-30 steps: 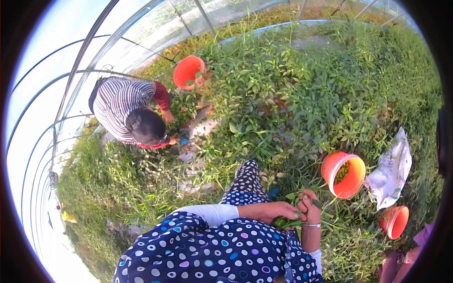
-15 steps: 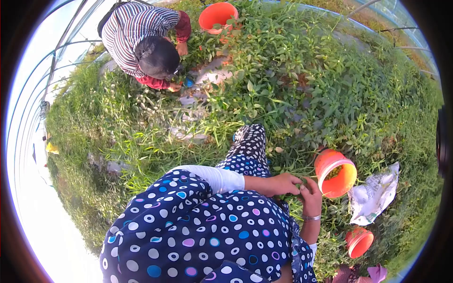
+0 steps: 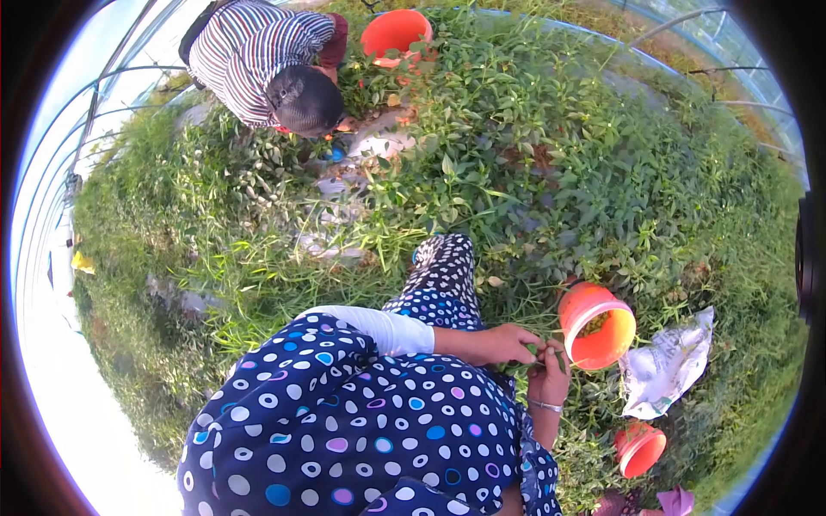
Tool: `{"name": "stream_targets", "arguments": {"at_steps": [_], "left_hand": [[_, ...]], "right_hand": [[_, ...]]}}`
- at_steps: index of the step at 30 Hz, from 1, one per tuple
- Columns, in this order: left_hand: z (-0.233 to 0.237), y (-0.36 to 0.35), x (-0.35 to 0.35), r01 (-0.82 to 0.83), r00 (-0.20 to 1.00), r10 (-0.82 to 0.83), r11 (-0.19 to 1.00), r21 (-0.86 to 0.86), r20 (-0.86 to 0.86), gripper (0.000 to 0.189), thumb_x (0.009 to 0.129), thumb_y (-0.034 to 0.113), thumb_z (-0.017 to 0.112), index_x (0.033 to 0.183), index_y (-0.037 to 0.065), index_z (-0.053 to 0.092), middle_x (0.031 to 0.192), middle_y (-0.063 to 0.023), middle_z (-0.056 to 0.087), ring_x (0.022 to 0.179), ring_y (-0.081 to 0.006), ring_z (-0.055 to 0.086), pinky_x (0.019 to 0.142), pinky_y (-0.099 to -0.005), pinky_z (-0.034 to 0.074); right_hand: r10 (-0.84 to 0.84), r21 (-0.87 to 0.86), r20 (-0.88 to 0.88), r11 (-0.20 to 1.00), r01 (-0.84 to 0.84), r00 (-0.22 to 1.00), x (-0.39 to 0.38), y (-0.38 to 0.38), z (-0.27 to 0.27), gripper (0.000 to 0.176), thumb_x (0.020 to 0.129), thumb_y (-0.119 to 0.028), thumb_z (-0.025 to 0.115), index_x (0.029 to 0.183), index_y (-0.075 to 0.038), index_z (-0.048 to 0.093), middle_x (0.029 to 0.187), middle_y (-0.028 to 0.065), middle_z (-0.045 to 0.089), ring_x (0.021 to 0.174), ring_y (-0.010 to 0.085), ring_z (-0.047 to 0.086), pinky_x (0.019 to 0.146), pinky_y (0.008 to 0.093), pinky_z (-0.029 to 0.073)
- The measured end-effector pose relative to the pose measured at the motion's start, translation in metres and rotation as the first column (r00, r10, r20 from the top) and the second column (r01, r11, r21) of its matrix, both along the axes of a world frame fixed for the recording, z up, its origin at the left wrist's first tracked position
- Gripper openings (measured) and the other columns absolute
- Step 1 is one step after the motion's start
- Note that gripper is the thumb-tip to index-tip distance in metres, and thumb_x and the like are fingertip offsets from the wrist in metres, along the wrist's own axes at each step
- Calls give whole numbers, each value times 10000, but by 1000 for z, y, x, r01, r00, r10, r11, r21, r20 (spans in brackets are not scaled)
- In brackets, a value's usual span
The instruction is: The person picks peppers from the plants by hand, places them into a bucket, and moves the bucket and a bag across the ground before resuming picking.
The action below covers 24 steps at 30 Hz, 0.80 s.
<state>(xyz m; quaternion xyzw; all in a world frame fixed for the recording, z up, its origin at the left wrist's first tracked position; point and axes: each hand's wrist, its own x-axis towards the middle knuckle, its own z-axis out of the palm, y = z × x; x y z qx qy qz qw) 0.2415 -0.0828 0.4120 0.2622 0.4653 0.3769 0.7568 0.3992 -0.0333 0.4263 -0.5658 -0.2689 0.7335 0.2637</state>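
My left hand (image 3: 511, 344) reaches across from the left with a white sleeve above its wrist. It pinches a small green leafy sprig (image 3: 540, 347). My right hand (image 3: 549, 378), with a silver bracelet at the wrist, meets it from below, its fingers closed on the same greenery. The two hands are almost fingertip to fingertip, low over the plants. Just beyond them to the right, an orange-red bucket (image 3: 575, 311) lies tilted with its mouth toward me and some green produce (image 3: 594, 324) inside.
A white printed sack (image 3: 667, 365) lies beside the bucket, with a smaller red bucket (image 3: 640, 449) below it. At the upper left, a person in a striped shirt (image 3: 258, 56) bends over the plants near another red bucket (image 3: 397, 34). Dense green plants (image 3: 585, 163) surround me.
My view has shifted slightly, so hands and nearby buckets sit a little further left. Both hands remain together on the greenery. The striped-shirt person's head has moved lower and further right.
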Motion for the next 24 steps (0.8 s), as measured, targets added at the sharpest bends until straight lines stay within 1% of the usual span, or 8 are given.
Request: {"name": "stream_targets", "arguments": {"at_steps": [4,7,8,9,10,14,16,24], "left_hand": [[-1,-5,-9,-153,968,166,985,-80,188,354,793,107,565,1133,9,562,908,-61,601,742,-124,551,683,-256,458],[2,-7,-34,-98,812,235,957,-272,534,360,831,162,535,1172,55,497,916,-108,593,745,-183,593,549,-275,489],[1,-8,-42,-93,766,241,959,-267,597,377,848,171,522,1204,62,460,938,-122,589,762,-199,601,520,-284,497],[1,-7,-48,-118,723,255,961,-249,642,387,853,172,517,1214,62,434,941,-135,582,790,-231,604,523,-300,507],[3,-5,-53,-148,682,271,961,-235,679,397,859,173,513,1224,62,408,945,-148,574,818,-263,606,526,-315,517],[8,8,-60,-177,640,264,964,-196,722,381,854,192,519,1201,68,419,1053,-189,545,905,-306,596,615,-352,556],[9,16,-55,-155,652,245,969,-190,717,386,851,192,522,1202,68,418,1052,-189,542,906,-308,593,615,-354,555],[33,79,42,170,801,-15,964,-203,599,357,873,223,482,1200,85,451,1048,-142,557,906,-291,590,602,-341,522]], "right_hand": [[-237,-142,-195,967,212,952,24,3,-23,218,851,-112,554,1063,-65,531,807,23,576,624,71,511,478,175,356],[314,-19,-5,949,-314,949,20,2,-27,361,821,-141,582,1162,-78,481,934,53,586,718,120,550,528,208,414],[587,-2,73,809,-588,806,12,-1,-22,409,803,-151,596,1185,-74,472,984,73,593,758,146,573,560,232,450],[627,298,502,521,-800,596,18,-7,-38,449,787,-148,602,1204,-59,459,1036,96,587,808,168,587,619,257,474],[398,352,848,68,-934,349,26,-13,-57,490,771,-145,609,1222,-44,447,1087,119,581,857,189,602,679,281,498],[286,321,880,231,-919,379,42,-12,-49,487,751,-147,618,1204,-41,476,1092,146,586,914,204,610,774,307,496],[510,167,511,731,-662,692,61,-23,-38,448,747,-174,621,1163,-46,516,1009,132,614,891,203,615,775,302,492],[289,35,582,925,-378,760,138,-144,-79,386,734,-203,608,1092,-61,585,939,119,646,858,223,625,769,303,487]]}}
